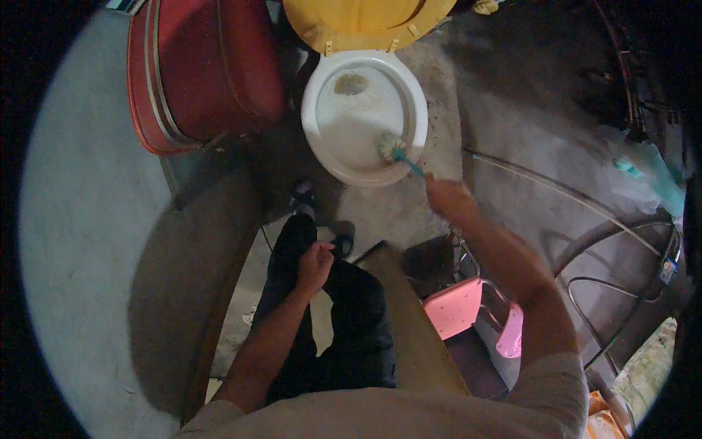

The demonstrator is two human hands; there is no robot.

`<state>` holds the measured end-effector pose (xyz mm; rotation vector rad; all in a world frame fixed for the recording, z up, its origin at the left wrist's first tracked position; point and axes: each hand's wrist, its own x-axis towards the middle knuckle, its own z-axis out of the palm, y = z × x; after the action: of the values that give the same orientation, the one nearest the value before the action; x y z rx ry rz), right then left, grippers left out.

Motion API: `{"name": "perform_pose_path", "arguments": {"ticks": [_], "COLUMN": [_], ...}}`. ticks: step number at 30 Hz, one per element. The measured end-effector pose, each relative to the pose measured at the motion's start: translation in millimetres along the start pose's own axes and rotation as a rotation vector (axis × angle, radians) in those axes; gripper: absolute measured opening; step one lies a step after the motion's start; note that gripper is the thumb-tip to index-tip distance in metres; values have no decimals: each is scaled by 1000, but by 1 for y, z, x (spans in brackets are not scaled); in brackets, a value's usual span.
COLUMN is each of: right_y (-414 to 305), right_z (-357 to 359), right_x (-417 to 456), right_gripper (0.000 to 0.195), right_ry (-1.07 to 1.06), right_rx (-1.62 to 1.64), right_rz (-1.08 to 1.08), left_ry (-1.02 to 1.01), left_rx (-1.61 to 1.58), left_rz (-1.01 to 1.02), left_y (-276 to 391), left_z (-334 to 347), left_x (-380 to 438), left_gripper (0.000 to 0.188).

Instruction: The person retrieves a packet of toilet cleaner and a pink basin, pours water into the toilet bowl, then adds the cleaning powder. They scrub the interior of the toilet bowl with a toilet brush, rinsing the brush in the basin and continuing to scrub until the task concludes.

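My right hand (447, 198) grips the teal handle of a toilet brush (395, 151). The brush's pale bristle head rests against the inner front right wall of a white toilet bowl (310, 118). Brownish water or staining (351, 84) shows at the back of the bowl. Above it, the yellow seat and lid (356, 27) stand raised on their hinges. My left hand (316, 266) lies over my dark trousers near the knee, fingers curled in, with nothing visible in it.
A red case with pale trim (203, 77) hangs or stands left of the toilet, near the wall (82, 192). On the right are a hose (565, 200), a pink chair (454, 308) and a teal plastic bag (658, 175). A brown panel edge (417, 324) stands beside my right leg.
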<state>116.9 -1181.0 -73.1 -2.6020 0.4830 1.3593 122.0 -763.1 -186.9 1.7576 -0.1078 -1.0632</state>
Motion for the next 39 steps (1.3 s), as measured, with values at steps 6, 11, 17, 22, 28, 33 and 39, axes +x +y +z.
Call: {"name": "perform_pose_path", "arguments": {"ticks": [6, 11, 17, 22, 28, 33, 39], "right_y": [5, -54, -100, -88, -56, -42, -95], "right_z": [-10, -11, 17, 10, -5, 22, 51], "right_x": [106, 27, 120, 125, 95, 221, 151], "right_gripper": [34, 30, 35, 34, 32, 20, 30], "right_ry": [-61, -266, -37, -43, -76, 170, 180], "right_rx": [81, 391, 836, 548, 132, 278, 318], "right_rz": [262, -48, -139, -143, 176, 157, -46], "left_ry": [58, 104, -62, -95, -126, -231, -25], "left_rx": [-261, -140, 81, 30, 138, 159, -2], "left_rz": [-81, -138, -142, 30, 66, 155, -34], "left_y": [2, 7, 65, 35, 45, 84, 55], "left_z": [-5, -14, 8, 9, 10, 16, -15], "left_x": [14, 10, 33, 50, 46, 58, 71], "left_gripper": [18, 19, 21, 20, 21, 22, 22]}}
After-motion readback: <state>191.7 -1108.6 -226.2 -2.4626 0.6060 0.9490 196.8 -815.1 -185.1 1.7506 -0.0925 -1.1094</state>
